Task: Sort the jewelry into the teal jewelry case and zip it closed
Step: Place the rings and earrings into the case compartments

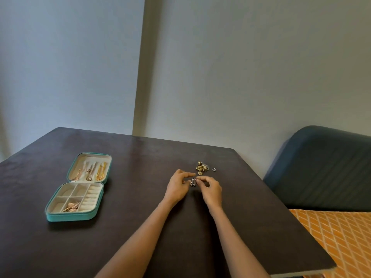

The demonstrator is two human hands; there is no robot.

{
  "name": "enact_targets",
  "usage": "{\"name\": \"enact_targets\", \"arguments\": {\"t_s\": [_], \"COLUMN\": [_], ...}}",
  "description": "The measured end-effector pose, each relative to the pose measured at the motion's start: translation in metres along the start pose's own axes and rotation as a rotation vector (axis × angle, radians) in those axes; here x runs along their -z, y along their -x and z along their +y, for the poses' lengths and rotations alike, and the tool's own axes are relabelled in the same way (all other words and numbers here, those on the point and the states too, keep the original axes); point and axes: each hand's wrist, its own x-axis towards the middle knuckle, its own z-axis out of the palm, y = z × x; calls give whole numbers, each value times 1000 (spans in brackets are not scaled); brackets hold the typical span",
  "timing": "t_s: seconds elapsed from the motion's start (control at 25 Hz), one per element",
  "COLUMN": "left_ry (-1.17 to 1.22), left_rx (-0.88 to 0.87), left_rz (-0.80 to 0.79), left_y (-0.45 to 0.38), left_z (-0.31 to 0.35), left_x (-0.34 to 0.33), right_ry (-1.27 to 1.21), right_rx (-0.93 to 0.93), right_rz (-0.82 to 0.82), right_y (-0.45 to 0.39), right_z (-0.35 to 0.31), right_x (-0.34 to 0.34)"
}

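My fingertips meet over a small silvery piece of jewelry (193,181): my left hand (177,187) and my right hand (210,190) both pinch it between thumb and curled fingers, just above the dark table (140,227). Just beyond my knuckles lies a little heap of gold jewelry (201,168), with a silver ring (214,169) just beside it. Well off to my left, the teal jewelry case (79,187) lies open and flat, chains (90,171) held in its lid, a pinkish gold cluster (72,206) in one near compartment. A blue sofa (325,167) stands to the right.
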Motion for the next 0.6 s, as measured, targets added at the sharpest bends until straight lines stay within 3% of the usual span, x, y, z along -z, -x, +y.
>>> {"name": "enact_targets", "arguments": {"t_s": [0.16, 0.32, 0.6], "left_ry": [243, 512, 579], "left_rx": [37, 64, 55], "left_rz": [18, 0, -80], "left_y": [6, 14, 13], "left_z": [5, 13, 32], "left_x": [7, 16, 32], "right_ry": [-248, -306, -373], "right_rx": [71, 104, 117], "right_rz": [25, -120, -133], "right_y": [3, 1, 9], "right_z": [-12, -26, -44], "right_x": [10, 25, 29]}}
